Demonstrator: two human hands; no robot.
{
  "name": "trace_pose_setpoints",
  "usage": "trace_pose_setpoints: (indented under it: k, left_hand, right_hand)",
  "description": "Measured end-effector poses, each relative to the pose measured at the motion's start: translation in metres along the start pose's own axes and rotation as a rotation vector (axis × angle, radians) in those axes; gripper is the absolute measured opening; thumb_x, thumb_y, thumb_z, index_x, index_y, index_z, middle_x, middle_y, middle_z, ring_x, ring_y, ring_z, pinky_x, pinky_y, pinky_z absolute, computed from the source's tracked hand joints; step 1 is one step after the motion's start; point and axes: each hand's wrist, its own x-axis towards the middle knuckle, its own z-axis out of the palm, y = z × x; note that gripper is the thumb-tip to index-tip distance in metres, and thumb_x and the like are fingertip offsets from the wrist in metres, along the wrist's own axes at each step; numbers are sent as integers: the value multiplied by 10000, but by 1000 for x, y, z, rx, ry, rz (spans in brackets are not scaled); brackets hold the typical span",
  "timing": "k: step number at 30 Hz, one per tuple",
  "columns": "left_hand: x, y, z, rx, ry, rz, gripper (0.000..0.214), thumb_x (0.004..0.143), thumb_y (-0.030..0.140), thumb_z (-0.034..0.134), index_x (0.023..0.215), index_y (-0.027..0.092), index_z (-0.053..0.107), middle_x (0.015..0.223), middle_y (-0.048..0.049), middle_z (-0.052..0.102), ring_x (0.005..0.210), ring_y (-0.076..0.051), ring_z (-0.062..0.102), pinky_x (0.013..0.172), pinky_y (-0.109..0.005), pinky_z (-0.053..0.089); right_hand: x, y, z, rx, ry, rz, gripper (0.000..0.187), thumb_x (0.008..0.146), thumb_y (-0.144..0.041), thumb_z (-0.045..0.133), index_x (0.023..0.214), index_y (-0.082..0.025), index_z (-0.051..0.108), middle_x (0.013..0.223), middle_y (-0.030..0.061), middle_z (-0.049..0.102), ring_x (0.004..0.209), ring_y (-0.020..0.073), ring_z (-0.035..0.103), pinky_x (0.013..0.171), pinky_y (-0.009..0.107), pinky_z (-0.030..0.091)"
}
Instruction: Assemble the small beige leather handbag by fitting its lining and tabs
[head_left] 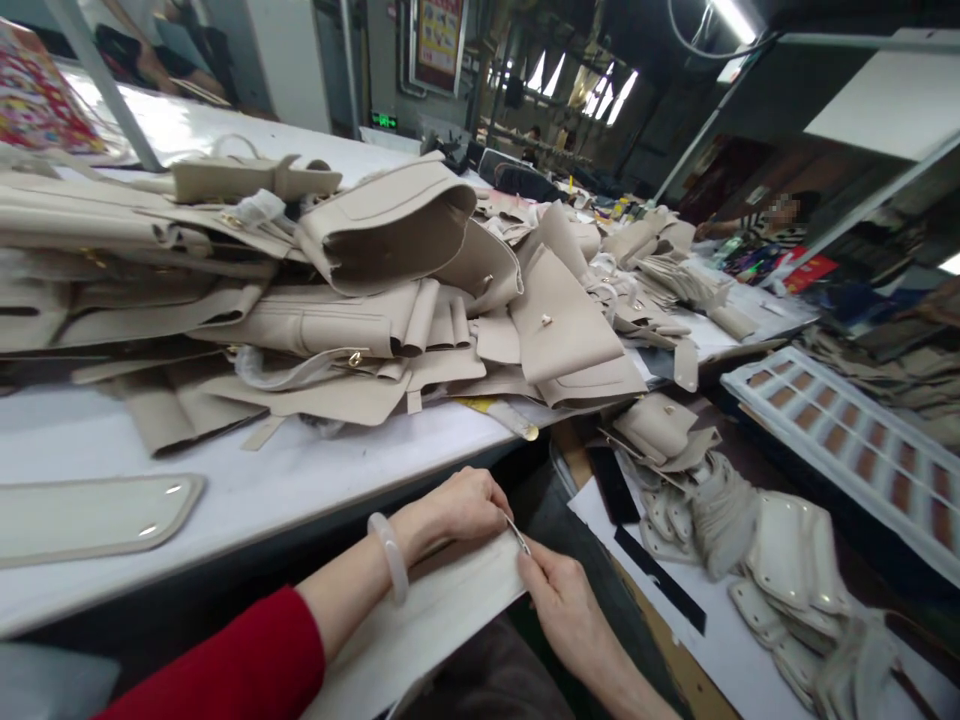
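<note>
The right grip pinches the near corner of a pale panel between thumb and forefinger; the left grip is curled closed on the far corner, its fingertips hidden. The panel lies over the lap, in front of the white surface. Between the 2 hands shows a thin shiny sliver, edge or tool, I cannot tell. To work this end well, I would keep it level and lightly taut, pressing with finger pads rather than nails so nothing creases. Beyond, beige leather pieces heap the surface. Of writing, the framed poster, the lit green sign and the red printed bag carry marks, none legible; no brand can be read.
</note>
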Motion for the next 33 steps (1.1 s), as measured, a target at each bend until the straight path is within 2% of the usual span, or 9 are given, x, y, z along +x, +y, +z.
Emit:
trace_pose_setpoints:
  k: [7,10,13,15,17,22,26,29,33]
  left_hand:
    - [-2,-5,-18,-80,-146,23,360,668,183,639,993,201,791,900,6,781,868,-189,681,742,-222,508]
    - [-4,-6,-18,-75,-142,32,354,689,183,632,1007,190,788,937,-16,781,885,-198,679,772,-236,511]
    - [-6,-5,-16,-61,-129,28,346,704,187,625,1008,201,787,937,-13,780,872,-192,679,756,-233,509]
    - [-7,-4,-16,-53,-116,24,331,713,194,618,997,207,789,918,-5,780,857,-185,679,733,-225,506]
    - [-9,-4,-15,-47,-103,21,320,720,206,611,985,209,791,898,-2,780,840,-179,679,702,-218,502]
    - [-9,-7,-13,-36,-92,36,334,712,228,591,978,223,794,894,-2,779,820,-182,682,668,-218,495]
    - [-8,-12,-9,-29,-84,64,357,712,250,560,979,217,795,899,-26,781,809,-200,687,690,-252,499]
    - [-7,-13,-6,-9,-74,95,357,716,253,550,975,235,795,946,-25,782,842,-199,690,762,-266,503]
    - [-9,-11,-5,38,-66,123,366,719,238,548,993,246,790,989,-36,780,916,-219,690,821,-285,505]
  right_hand:
    - [11,19,-6,99,-92,106,519,949,-569,457,1082,-132,703,735,24,550,671,173,491,574,268,436]
    - [12,18,-6,191,-97,115,492,939,-579,492,940,-135,702,715,24,538,672,172,489,580,274,434]
    - [11,17,-5,376,-76,160,483,927,-589,536,763,-148,647,666,5,483,629,147,438,574,269,408]
    - [12,17,-3,460,-54,208,499,911,-608,568,723,-149,623,661,-1,470,626,136,403,574,262,388]
    - [13,18,0,503,-63,225,495,914,-607,579,755,-143,646,697,10,522,663,138,419,619,261,393]
    - [15,9,2,635,-178,214,455,930,-577,589,947,-143,725,884,50,657,803,158,504,767,273,415]
    - [16,3,-1,622,-222,271,465,864,-591,672,950,-140,746,861,45,671,760,148,513,732,254,404]
    - [19,2,-4,574,-262,297,487,822,-618,699,902,-141,752,834,47,677,802,163,549,777,263,411]
    - [27,-4,-12,399,-334,338,615,746,-736,677,861,-137,751,790,40,676,774,166,564,786,283,424]
